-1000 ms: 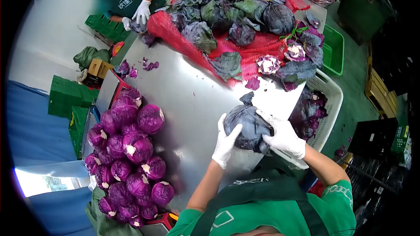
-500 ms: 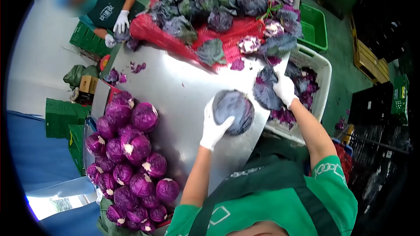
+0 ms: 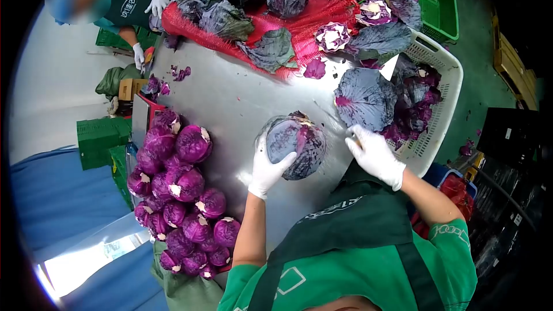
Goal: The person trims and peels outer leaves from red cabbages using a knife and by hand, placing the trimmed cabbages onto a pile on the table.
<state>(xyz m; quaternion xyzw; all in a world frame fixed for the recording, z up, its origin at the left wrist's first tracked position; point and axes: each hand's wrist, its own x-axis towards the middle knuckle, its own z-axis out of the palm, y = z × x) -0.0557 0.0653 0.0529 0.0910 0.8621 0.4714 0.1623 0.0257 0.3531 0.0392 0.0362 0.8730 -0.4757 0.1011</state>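
My left hand (image 3: 269,166), in a white glove, is closed round the side of a red cabbage (image 3: 299,144), its thumb across the front. Dusky outer leaves still cover this head, with purple showing on top. To its right, my gloved right hand (image 3: 375,155) is apart from the cabbage, thumb and fingers drawn together. A small brownish bit shows at its fingertips, too small to name. Just beyond them, a large loose cabbage leaf (image 3: 366,98) lies at the table edge, overlapping the white crate (image 3: 446,126) of leaf scraps.
Trimmed purple cabbages (image 3: 190,184) are piled at the left. Untrimmed heads lie on a red mesh bag (image 3: 259,40) at the back of the metal table (image 3: 230,103). A green crate (image 3: 440,6) stands far right. Across the table, a co-worker's gloved hand (image 3: 158,1) is near another cabbage.
My right hand has let go of the large leaf and drawn back toward me. The cabbage has turned in my left hand, showing more purple. The view has shifted a little.
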